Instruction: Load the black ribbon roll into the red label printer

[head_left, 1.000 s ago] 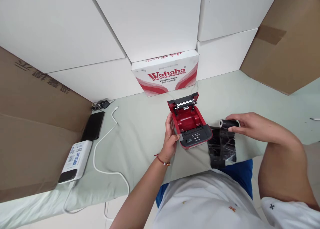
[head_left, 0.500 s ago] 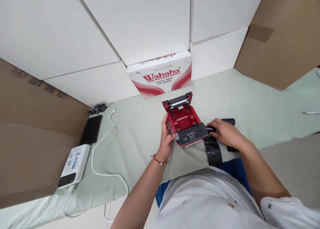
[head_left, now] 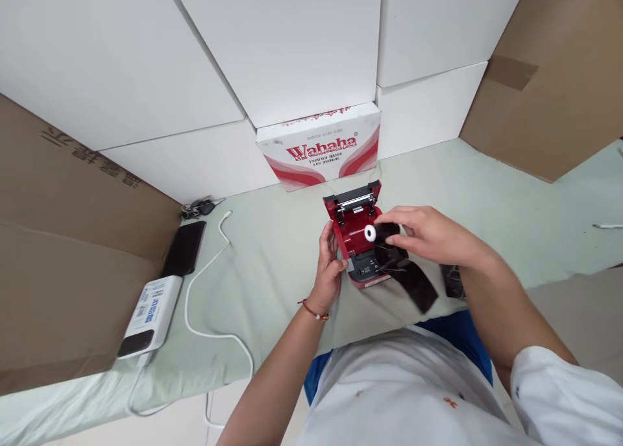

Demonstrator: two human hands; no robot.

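A small red printer [head_left: 352, 233] with its lid open stands on the pale green table [head_left: 272, 264]. My left hand [head_left: 329, 267] grips the printer's left side, fingers curled round its edge. My right hand [head_left: 428, 235] holds a black ribbon roll [head_left: 382, 232] with a white core just above the printer's open bay. A loose black tail of ribbon [head_left: 413, 284] hangs from the roll down over the printer's front toward me. Another black piece [head_left: 452, 280] lies on the table, partly hidden behind my right forearm.
A red and white Wahaha carton [head_left: 321, 146] stands behind the printer, among white boxes. Brown cardboard boxes flank both sides. At the left lie a black phone [head_left: 183, 247], keys [head_left: 197, 206], a white power bank [head_left: 150, 306] and a white cable [head_left: 209, 303].
My right hand has lifted the roll from the table at the printer's right and carried it left, over the open bay. The left hand stays on the printer's side.
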